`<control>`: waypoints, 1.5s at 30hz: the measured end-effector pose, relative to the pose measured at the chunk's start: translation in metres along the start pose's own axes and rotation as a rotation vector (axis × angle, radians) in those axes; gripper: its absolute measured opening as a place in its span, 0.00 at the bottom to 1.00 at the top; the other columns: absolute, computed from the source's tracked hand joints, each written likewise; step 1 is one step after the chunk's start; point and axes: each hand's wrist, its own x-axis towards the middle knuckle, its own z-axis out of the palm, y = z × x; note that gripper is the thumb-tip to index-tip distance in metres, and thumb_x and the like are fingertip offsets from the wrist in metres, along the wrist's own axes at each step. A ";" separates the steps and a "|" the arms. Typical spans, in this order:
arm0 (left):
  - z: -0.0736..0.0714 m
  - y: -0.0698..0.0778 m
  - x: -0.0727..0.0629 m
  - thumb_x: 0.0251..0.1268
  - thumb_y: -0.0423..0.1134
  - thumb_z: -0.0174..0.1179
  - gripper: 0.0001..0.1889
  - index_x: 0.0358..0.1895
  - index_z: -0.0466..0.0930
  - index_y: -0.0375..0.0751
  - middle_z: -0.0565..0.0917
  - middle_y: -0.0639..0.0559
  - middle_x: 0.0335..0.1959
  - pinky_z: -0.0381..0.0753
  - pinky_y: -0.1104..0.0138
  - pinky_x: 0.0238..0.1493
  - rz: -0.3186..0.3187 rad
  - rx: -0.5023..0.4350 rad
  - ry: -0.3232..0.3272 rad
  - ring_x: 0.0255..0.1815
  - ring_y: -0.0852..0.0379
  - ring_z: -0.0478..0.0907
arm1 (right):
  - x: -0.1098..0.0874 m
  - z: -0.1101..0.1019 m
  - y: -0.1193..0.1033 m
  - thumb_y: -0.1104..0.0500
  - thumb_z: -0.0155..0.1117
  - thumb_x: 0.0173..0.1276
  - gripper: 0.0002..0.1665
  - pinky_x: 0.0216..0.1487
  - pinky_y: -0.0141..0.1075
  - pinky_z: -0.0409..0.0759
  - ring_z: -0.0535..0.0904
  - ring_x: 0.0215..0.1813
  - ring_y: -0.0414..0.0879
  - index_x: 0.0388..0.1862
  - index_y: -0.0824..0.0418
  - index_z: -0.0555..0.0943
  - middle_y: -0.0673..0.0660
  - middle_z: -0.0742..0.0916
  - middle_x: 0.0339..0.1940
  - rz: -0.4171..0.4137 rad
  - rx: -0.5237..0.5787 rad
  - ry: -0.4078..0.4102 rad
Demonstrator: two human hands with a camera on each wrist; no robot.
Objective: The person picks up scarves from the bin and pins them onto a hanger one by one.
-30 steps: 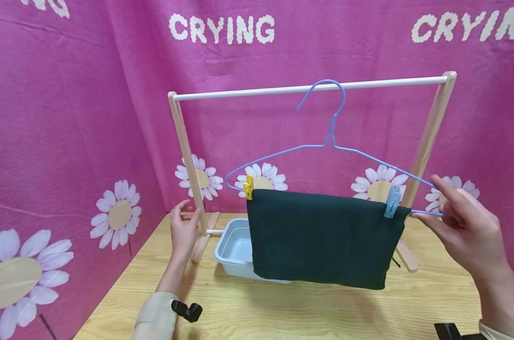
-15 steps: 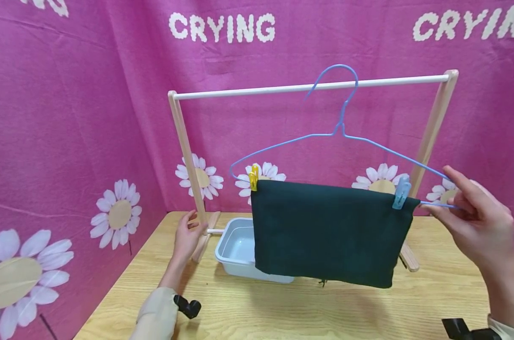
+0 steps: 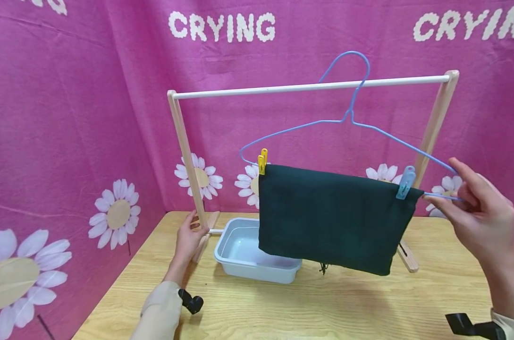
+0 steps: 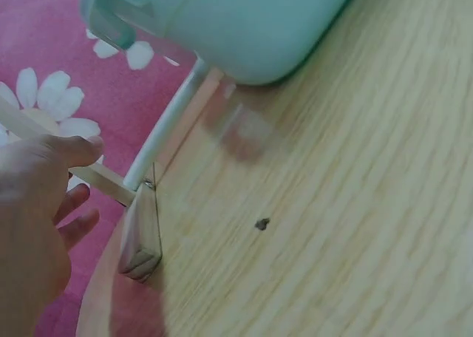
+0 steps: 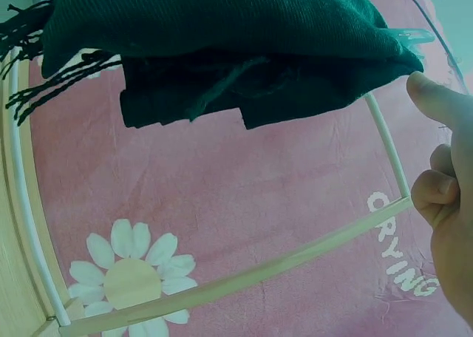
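Observation:
My right hand [image 3: 484, 208] grips the right end of a blue wire hanger [image 3: 295, 127]. A folded dark green fringed scarf [image 3: 329, 217] hangs over its lower bar. A yellow clothespin [image 3: 262, 162] clips the scarf's left corner, and a light blue clothespin [image 3: 406, 182] clips the right. Above the rack's white rod [image 3: 248, 90], the hook arches with its tip end behind the rod and its stem in front. Low on the left, my left hand [image 3: 189, 241] holds the wooden post [image 3: 186, 151] of the drying rack between thumb and fingers, also seen in the left wrist view.
A pale blue plastic basin [image 3: 257, 271] stands on the wooden table [image 3: 282, 311], partly behind the scarf. The rack's right post [image 3: 437, 115] rises behind the hanger. A pink curtain [image 3: 316, 28] with daisies surrounds the table at the back and left.
My right hand has carried the hanger and scarf up and to the right. The hook's tip has gone from in front of the rod to behind it. My left hand has shifted slightly right and down.

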 end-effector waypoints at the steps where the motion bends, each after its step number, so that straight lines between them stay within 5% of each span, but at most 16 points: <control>1: 0.000 -0.001 0.000 0.60 0.25 0.65 0.35 0.73 0.65 0.37 0.78 0.32 0.60 0.78 0.49 0.59 0.009 0.024 0.015 0.58 0.36 0.78 | 0.001 0.000 0.001 0.42 0.73 0.55 0.45 0.28 0.19 0.56 0.57 0.27 0.33 0.63 0.71 0.76 0.47 0.61 0.23 0.000 -0.007 -0.001; 6: 0.001 -0.007 0.001 0.62 0.30 0.66 0.33 0.71 0.68 0.45 0.82 0.39 0.57 0.79 0.51 0.53 0.048 0.150 0.107 0.51 0.42 0.84 | 0.002 -0.001 0.003 0.41 0.72 0.55 0.45 0.28 0.19 0.57 0.58 0.27 0.32 0.64 0.70 0.76 0.47 0.62 0.24 0.028 -0.049 0.000; 13: 0.010 -0.009 0.006 0.63 0.31 0.64 0.28 0.67 0.71 0.48 0.84 0.41 0.54 0.81 0.51 0.48 0.110 0.224 0.131 0.48 0.44 0.85 | 0.002 -0.006 0.007 0.45 0.73 0.55 0.42 0.26 0.19 0.56 0.58 0.27 0.32 0.63 0.69 0.77 0.46 0.62 0.25 0.059 -0.054 0.016; 20: 0.016 -0.005 0.005 0.65 0.30 0.62 0.26 0.66 0.74 0.46 0.85 0.39 0.51 0.81 0.51 0.45 0.149 0.209 0.203 0.45 0.42 0.85 | 0.010 -0.010 0.006 0.41 0.72 0.56 0.43 0.30 0.18 0.58 0.59 0.28 0.31 0.63 0.68 0.78 0.45 0.63 0.25 0.032 -0.113 0.018; 31: 0.018 -0.002 -0.003 0.66 0.29 0.62 0.26 0.67 0.73 0.43 0.84 0.36 0.48 0.82 0.50 0.47 0.134 0.206 0.193 0.46 0.41 0.85 | 0.018 -0.014 0.007 0.42 0.70 0.60 0.41 0.32 0.20 0.56 0.58 0.28 0.31 0.63 0.69 0.77 0.46 0.63 0.25 -0.003 -0.145 0.035; 45: 0.020 -0.007 0.000 0.63 0.29 0.63 0.25 0.64 0.75 0.42 0.85 0.36 0.44 0.81 0.46 0.49 0.179 0.221 0.241 0.45 0.39 0.85 | 0.025 0.003 -0.008 0.31 0.60 0.61 0.47 0.33 0.18 0.55 0.57 0.29 0.28 0.63 0.68 0.77 0.46 0.62 0.25 -0.021 -0.275 0.055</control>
